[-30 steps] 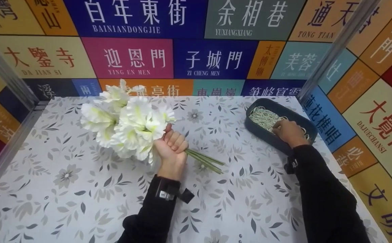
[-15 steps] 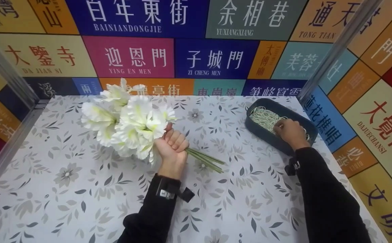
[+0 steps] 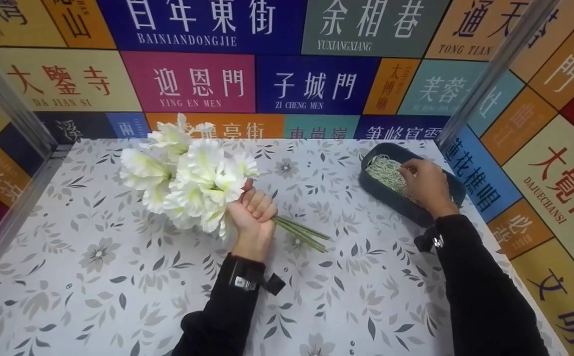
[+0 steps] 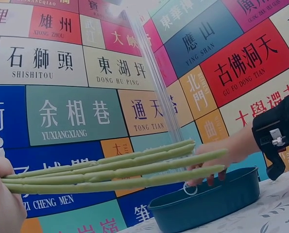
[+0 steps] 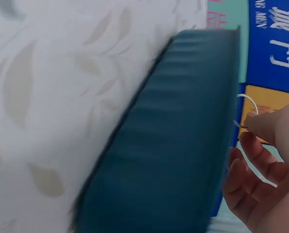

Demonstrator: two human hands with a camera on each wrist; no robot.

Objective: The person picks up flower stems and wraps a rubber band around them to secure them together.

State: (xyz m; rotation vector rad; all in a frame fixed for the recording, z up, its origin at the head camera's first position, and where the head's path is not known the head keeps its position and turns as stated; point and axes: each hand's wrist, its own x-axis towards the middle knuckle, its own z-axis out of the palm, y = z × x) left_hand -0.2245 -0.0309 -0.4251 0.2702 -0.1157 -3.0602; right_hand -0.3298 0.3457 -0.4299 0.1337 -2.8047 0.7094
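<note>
My left hand grips a bunch of white ruffled flowers by the stems, just below the blooms. Several green stems stick out past the fist to the right, bare at the ends. Over a dark teal oblong box at the back right, my right hand pinches a thin whitish rubber band between thumb and forefinger. The band hangs as a loop at the box's rim in both wrist views. Inside the box lies a heap of pale rubber bands, partly hidden by the right hand.
A white tablecloth with grey leaf prints covers the table. Colourful panels with characters stand behind it and along both sides. A transparent corner post rises at the back right, close behind the box.
My right hand has risen a little from the heap of bands, with a band now between its fingertips. My left hand and the flowers have stayed in place.
</note>
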